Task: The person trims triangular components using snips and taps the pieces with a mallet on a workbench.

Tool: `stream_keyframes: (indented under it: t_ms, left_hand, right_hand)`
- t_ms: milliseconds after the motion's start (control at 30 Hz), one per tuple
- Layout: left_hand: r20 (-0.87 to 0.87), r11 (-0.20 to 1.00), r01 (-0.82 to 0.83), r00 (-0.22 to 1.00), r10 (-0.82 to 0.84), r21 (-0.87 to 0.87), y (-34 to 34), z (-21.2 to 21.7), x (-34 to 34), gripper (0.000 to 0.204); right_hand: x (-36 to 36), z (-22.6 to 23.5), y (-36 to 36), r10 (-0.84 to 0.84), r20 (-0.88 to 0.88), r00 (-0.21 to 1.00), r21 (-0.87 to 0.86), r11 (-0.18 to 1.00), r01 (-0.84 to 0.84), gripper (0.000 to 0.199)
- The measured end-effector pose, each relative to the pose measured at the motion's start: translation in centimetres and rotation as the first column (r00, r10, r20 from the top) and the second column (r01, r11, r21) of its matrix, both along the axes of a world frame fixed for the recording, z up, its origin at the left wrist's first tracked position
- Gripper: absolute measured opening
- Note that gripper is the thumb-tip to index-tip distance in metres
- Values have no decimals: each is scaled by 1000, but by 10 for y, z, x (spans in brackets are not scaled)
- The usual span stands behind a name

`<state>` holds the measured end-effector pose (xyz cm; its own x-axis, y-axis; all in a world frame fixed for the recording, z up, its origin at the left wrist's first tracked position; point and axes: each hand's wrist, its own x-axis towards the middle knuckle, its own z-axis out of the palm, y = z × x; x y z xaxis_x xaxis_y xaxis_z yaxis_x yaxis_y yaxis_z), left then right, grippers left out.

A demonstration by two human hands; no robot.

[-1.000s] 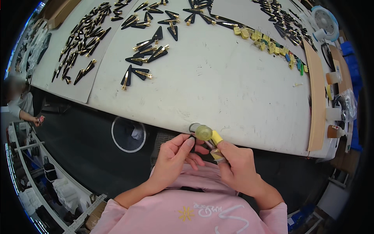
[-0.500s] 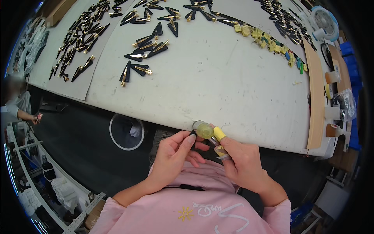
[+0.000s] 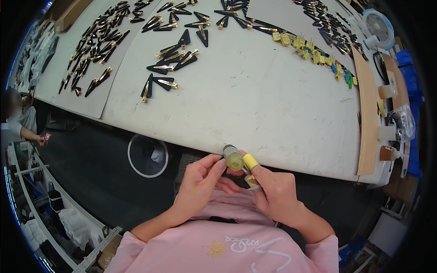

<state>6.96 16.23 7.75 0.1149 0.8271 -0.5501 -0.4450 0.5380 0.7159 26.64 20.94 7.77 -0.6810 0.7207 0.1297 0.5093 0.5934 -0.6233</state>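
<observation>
Yellowish-green little bottle (image 3: 234, 160) is what we've got pinched right at the near edge of the white table (image 3: 273, 118), just above our lap. Our left hand (image 3: 200, 184) has its fingers closed onto the bottle from the left side, thumb and fingertips touching it. Our right hand (image 3: 275, 195) is curled shut around a small yellow piece (image 3: 250, 161) that sits just beside the bottle, touching it; there's also something pale tucked lower in that fist, but we honestly can't tell what it is.

Moving outward: further up the tabletop we've got a cluster of black triangular clips with gold fittings (image 3: 170, 68), and loads more of them spread on a grey sheet (image 3: 91, 91) off to the left. Toward the far right there's a row of yellow clips (image 3: 302, 48) with a few green and blue ones at its end. A long wooden board (image 3: 366, 118) runs along the right edge of the table, with small cups (image 3: 387, 132) just beside it and a little white fan (image 3: 377, 22) in the far right corner.

Below the table edge on the left sits a round white-rimmed bin (image 3: 148, 155) on the dark floor. Another person (image 3: 20, 123) is well apart at the far left.
</observation>
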Motion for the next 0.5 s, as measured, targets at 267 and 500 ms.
stream_keyframes:
  t_ms: [267, 500]
  left_hand:
    - [-43, 998, 58, 997, -57, 18, -13, -6, -7, 30]
    - [-31, 1000, -12, 999, 12, 3, -1, 0, -5, 27]
  right_hand:
    - [-2, 7, 3, -11, 2, 1000, -50, 999, 11, 60]
    - [-1, 12, 7, -192, -198, 961, -126, 978, 169, 42]
